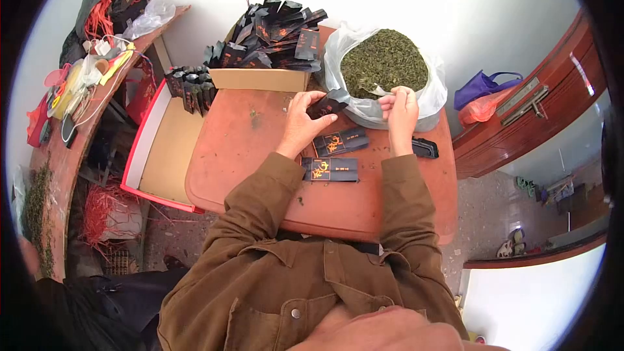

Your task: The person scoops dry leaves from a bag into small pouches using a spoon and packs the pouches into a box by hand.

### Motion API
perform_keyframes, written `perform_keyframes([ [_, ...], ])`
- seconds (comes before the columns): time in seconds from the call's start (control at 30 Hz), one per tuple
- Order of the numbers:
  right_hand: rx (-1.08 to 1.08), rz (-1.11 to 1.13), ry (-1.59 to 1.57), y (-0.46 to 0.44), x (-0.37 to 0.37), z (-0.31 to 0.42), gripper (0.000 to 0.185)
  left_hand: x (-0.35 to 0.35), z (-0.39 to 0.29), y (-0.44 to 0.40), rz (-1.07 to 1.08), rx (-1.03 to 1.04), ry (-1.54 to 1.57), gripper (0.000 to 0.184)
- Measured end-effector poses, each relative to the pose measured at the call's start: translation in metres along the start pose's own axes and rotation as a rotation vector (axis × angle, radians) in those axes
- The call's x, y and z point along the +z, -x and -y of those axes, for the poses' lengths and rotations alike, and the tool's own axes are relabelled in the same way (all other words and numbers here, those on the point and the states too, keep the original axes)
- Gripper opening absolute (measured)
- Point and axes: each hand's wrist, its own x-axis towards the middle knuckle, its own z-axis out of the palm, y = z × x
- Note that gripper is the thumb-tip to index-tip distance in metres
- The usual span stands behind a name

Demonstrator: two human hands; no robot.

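My left hand (304, 123) grips a small black tea pouch (328, 104) between thumb and fingers, tilted with its upper end towards the bag of leaves. Closed in a pinch, my right hand (400, 112) is at the near edge of the dried green tea leaves (383, 58). A small pale, shiny piece (378, 91) shows at its fingertips; its kind is unclear. The leaves fill a clear plastic bag (335, 58) set in a round container. Two black pouches with orange print, an upper one (341, 142) and a lower one (331, 169), lie flat between my forearms.
An open cardboard box (260, 80) heaped with black pouches (273, 32) stands at the back of the red table (240, 136). Left of it is a red-edged box (162, 143) holding several pouches. A black object (425, 148) lies by my right wrist. Another person's dark-clothed leg (110, 305) shows lower left.
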Motion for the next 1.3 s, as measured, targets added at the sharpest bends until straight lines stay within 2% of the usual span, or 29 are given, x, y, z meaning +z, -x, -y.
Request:
perform_keyframes([
  [0.23,0.070,0.074,-0.215,0.008,-0.010,0.025,0.021,-0.001,-0.007,0.001,-0.004,-0.001,-0.076,0.054],
  [0.4,0.112,0.176,-0.179,0.017,-0.004,0.031,0.024,0.000,-0.007,0.002,-0.031,0.011,-0.084,0.056],
  [0.53,0.071,0.205,-0.005,0.028,0.008,0.036,0.025,0.001,-0.004,0.002,-0.024,0.005,-0.080,0.056],
  [0.63,-0.208,0.242,0.281,0.039,0.019,0.040,0.024,0.001,-0.002,0.002,-0.024,0.013,-0.074,0.055],
  [0.77,-0.523,0.413,0.633,0.051,0.024,0.047,0.017,0.003,-0.001,0.002,-0.024,0.009,-0.067,0.054],
  [0.9,-0.651,0.365,0.699,0.048,0.015,0.060,0.021,0.001,-0.003,0.002,-0.026,-0.012,-0.052,0.054],
  [0.97,-0.477,0.292,0.604,0.039,0.007,0.073,0.023,0.000,-0.005,0.001,-0.023,-0.010,-0.066,0.053],
  [1.03,-0.411,0.219,0.601,0.023,-0.002,0.083,0.024,0.000,-0.006,0.003,-0.016,-0.024,-0.062,0.052],
  [1.13,-0.413,0.182,0.845,-0.012,-0.023,0.074,0.025,0.000,-0.007,0.001,-0.007,-0.042,-0.042,0.051],
  [1.23,-0.317,0.175,0.964,-0.030,-0.031,0.049,0.026,-0.001,-0.009,0.002,0.002,-0.046,-0.036,0.050],
  [1.27,-0.338,0.191,0.897,-0.035,-0.030,0.031,0.026,-0.002,-0.011,0.002,0.005,-0.045,-0.031,0.050],
  [1.3,-0.268,0.196,0.790,-0.034,-0.025,0.022,0.026,-0.002,-0.012,0.002,0.009,-0.042,-0.028,0.050],
])
